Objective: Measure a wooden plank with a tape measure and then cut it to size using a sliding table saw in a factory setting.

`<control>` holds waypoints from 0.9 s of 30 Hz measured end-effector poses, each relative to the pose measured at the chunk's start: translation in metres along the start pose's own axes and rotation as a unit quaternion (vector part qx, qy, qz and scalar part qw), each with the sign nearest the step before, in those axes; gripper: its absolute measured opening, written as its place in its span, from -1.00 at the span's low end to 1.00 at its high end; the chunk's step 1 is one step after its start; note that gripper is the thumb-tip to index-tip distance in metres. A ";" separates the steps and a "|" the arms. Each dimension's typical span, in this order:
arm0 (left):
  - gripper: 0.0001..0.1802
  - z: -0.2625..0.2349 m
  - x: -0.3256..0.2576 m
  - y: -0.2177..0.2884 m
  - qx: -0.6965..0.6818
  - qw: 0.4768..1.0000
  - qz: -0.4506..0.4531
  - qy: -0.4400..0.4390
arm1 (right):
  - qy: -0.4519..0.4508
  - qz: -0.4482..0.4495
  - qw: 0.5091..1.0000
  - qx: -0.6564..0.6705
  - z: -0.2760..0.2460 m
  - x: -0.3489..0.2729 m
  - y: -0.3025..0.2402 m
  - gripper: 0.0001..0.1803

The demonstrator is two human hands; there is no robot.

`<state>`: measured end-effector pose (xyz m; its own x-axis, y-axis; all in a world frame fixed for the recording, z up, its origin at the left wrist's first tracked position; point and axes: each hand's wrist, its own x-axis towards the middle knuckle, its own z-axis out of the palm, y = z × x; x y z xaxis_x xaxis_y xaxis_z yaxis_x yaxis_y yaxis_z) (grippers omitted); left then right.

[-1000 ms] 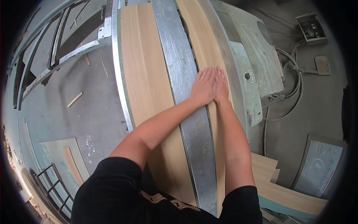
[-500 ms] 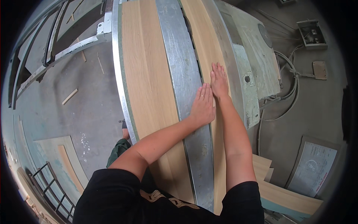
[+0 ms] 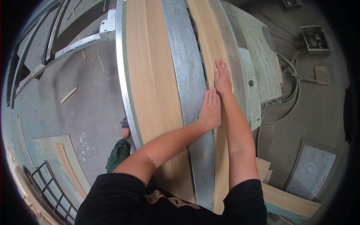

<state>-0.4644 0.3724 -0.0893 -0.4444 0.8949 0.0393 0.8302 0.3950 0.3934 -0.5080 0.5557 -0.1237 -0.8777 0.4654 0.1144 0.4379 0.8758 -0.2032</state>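
A long, pale wooden board point(image 3: 208, 33) runs away from me beside a smooth metal strip point(image 3: 184, 52). My right hand point(image 3: 224, 79) lies on this board, palm down, with its fingers stretched out and pointing forward. Just nearer and to its left, my left hand point(image 3: 210, 110) rests flat where the board meets the metal strip, fingers straight and close together. The two hands nearly touch, and neither grasps anything. Left of the strip, a wider wooden panel point(image 3: 155, 90) passes under my left forearm. A dark, uneven gap shows between strip and board further ahead.
A bright metal edge point(image 3: 122, 71) borders the work surface on the left. Worn, pale green machine casing point(image 3: 258, 71) flanks it on the right. A wood offcut point(image 3: 69, 95) lies on the left floor; looped cables point(image 3: 296, 80) and an open electrical box point(image 3: 316, 39) are at right.
My left hand has shifted slightly right, toward the board. My right hand has slid a little forward. The whole view has moved slightly.
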 end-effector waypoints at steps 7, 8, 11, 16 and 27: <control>-0.14 -0.008 0.008 0.003 0.034 0.998 0.014 -0.050 | 0.000 0.006 1.000 -0.004 -0.001 0.014 0.004 -0.46; -0.14 -0.005 0.008 0.002 0.037 0.998 0.012 -0.050 | 0.000 0.007 1.000 0.000 0.001 0.017 0.000 -0.46; -0.13 0.000 0.011 0.001 0.016 0.997 0.045 -0.061 | -0.001 0.010 1.000 0.014 0.004 0.024 -0.009 -0.46; -0.12 -0.004 0.026 0.002 0.057 0.991 0.051 -0.106 | -0.004 0.014 1.000 0.004 0.003 0.036 -0.008 -0.45; -0.19 0.007 0.063 -0.006 0.091 0.994 0.019 -0.056 | 0.001 0.025 0.999 0.023 0.010 0.071 -0.016 -0.45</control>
<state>-0.4947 0.4277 -0.0955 -0.3794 0.9236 -0.0553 0.8977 0.3819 0.2196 -0.5796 0.5737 -0.1218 -0.8542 0.5095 0.1039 0.4727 0.8441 -0.2530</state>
